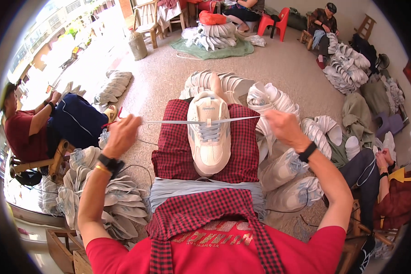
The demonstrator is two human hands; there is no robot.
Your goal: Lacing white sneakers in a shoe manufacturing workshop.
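Observation:
A cream sneaker (210, 157) with a pale grey-blue lace rests on the checked apron (173, 137) over my lap, its toe toward me. The lace crosses the tongue in several rows. Its two ends are stretched out sideways, almost level. My left hand (122, 135) is closed on one end, left of the shoe; a bit of red shows beside its fingers. My right hand (285, 130) pinches the other end on the right. Both hands are well apart from the shoe. A bundle of light blue laces (205, 188) lies across my lap, nearer me.
Stacks of pale shoe uppers (118, 208) lie at my left, with more sneakers (287, 192) at my right. Beyond my knees stands another pile of uppers (235, 86). Seated people (29, 123) work on both sides and farther back. A red chair (273, 23) stands at the back.

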